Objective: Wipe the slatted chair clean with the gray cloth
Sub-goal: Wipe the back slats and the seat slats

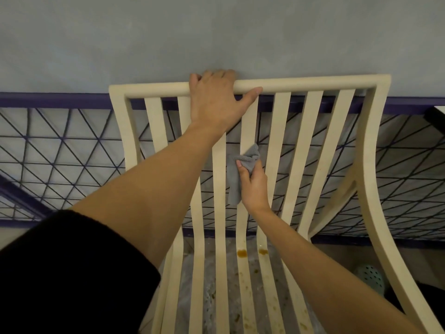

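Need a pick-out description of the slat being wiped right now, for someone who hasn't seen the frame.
Start at the cream slatted chair and its top rail, gripped by the left hand. Just below that hand's thumb, a slat runs down the backrest. It is the only slat with the gray cloth bunched against it, held by the right hand; the slats beside it are bare there.

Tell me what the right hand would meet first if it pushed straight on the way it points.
The right hand grips the gray cloth and points up the chair back. It would probably slide along the slat under the cloth, then meet the top rail; depth is unclear.
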The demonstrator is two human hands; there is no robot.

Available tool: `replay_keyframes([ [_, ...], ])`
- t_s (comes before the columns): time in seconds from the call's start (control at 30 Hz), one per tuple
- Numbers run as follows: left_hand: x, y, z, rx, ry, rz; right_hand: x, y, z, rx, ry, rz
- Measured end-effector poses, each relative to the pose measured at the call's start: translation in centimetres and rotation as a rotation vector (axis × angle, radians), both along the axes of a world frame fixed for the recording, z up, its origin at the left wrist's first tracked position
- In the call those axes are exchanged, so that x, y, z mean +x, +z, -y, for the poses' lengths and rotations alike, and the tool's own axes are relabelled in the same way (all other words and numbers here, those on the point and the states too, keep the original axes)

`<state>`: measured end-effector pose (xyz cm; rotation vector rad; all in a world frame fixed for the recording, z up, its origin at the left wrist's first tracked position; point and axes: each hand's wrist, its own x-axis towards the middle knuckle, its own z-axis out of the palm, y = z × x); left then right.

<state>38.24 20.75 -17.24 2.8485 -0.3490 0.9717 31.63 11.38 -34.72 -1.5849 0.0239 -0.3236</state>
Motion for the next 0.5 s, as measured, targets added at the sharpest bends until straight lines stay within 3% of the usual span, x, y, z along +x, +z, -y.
replay_keyframes([
  [0.5,0.2,-0.7,0.0,-0.016,0.014,0.055,-1.8,-3.5,0.0,0.009,0.03,-0.093],
])
